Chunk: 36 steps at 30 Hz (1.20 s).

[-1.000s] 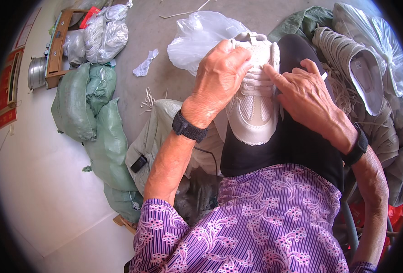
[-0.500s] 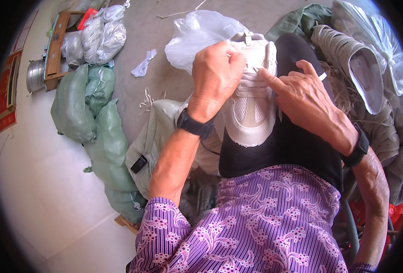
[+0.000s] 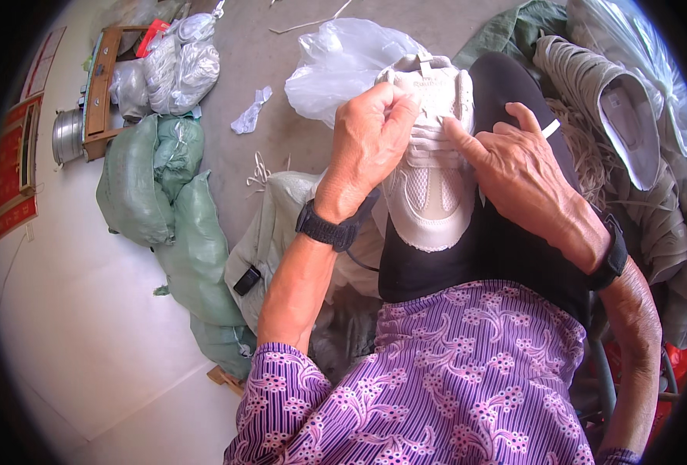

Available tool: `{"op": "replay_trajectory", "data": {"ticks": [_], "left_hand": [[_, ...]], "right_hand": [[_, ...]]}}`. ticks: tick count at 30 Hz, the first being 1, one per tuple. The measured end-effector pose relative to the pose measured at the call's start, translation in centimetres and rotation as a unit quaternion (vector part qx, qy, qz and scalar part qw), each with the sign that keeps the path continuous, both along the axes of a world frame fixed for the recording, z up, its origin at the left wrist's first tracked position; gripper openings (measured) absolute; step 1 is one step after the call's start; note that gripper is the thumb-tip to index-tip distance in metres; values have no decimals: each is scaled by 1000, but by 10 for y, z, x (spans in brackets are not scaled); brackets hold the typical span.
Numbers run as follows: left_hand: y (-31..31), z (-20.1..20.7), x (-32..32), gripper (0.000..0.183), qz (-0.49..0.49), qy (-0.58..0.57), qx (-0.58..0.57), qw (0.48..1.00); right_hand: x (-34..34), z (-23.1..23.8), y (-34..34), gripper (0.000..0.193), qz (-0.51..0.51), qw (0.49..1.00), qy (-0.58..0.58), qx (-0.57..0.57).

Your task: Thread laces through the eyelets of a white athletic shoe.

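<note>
A white sneaker [image 3: 429, 217] with mesh panels on its toe rests on my black-clad lap, its toe toward me. My left hand [image 3: 371, 143] is closed in a pinch at the left side of its eyelets. Reaching from the right, my right hand [image 3: 526, 174] has its index fingertip at the lacing, with the other fingers curled. Both hands appear to pinch the white shoelace [image 3: 430, 122], mostly hidden by the fingers. A pale strip, perhaps a lace end [image 3: 551, 128], sticks out beyond my right hand.
Another pale shoe [image 3: 626, 124] lies at right beside loose laces [image 3: 584, 159] and a clear plastic bag [image 3: 657, 77]. A translucent bag [image 3: 351, 62] sits beyond the sneaker. Green sacks [image 3: 192, 240] and a wooden cabinet [image 3: 99, 89] stand along the left.
My left hand has shifted slightly down and its grip at the sneaker has turned a little. My right hand stays nearly in place. The whole view has moved slightly.
</note>
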<state>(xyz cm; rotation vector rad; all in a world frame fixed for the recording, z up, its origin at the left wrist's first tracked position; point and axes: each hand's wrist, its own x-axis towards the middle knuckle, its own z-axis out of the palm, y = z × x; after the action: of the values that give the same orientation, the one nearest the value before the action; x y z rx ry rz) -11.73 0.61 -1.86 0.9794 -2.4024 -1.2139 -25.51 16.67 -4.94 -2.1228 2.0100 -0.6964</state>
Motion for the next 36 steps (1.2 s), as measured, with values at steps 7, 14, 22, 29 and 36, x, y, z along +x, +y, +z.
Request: {"op": "replay_trajectory", "data": {"ticks": [7,14,22,29,36], "left_hand": [[-4,11,10,37,9,-60,-40,997],[-5,21,9,43,-27,-127,77,988],[-7,22,9,40,-31,-117,111,986],[-10,15,3,26,2,-89,108,990],[-14,-5,-3,22,6,2,-218,976]], "right_hand": [[1,1,-1,47,-5,1000,3,7],[3,-1,-2,47,-12,1000,21,3],[2,0,-4,46,-12,1000,10,4],[3,2,-8,48,-16,999,27,21],[-1,8,-8,48,1,999,15,33]]}}
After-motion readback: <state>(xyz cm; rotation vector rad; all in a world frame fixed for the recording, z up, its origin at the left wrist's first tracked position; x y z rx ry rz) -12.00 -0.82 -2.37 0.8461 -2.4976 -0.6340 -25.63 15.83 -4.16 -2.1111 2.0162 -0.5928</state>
